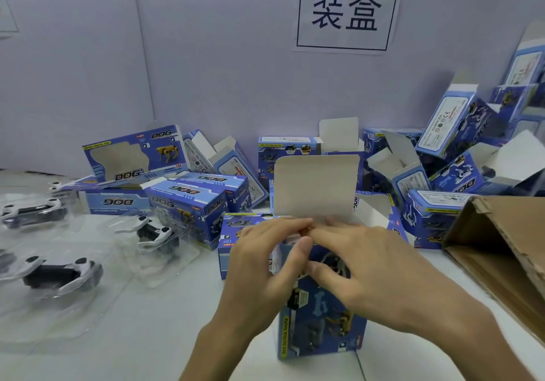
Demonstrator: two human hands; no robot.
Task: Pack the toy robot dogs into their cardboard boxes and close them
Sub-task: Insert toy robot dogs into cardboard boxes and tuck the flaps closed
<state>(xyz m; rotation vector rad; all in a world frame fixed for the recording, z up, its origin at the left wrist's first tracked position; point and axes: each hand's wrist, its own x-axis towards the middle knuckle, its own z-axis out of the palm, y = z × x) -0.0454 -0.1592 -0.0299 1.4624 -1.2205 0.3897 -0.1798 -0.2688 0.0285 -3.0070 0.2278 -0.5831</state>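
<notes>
**Closing stage, head view.** The blue DOG box (321, 315) stands upright on the counter (177, 336) just in front of the person. Its lid flap (315, 186) is raised and not yet tucked.

The left hand (265, 251) pinches the box's upper left corner, thumb on the front face and fingers over the rim. The right hand (362, 259) takes a like grip from the right, with its fingers laid across the opening. The hands hide the opening, so it cannot be told whether a dog sits fully inside.

Judged step: folding in the side flaps. Done well, both side flaps lie flat before the lid flap comes down, and the thumbs brace the front wall against bowing.

Toy robot dogs (62, 274) in clear shells wait at left. Open boxes (398, 168) are heaped behind.
</notes>
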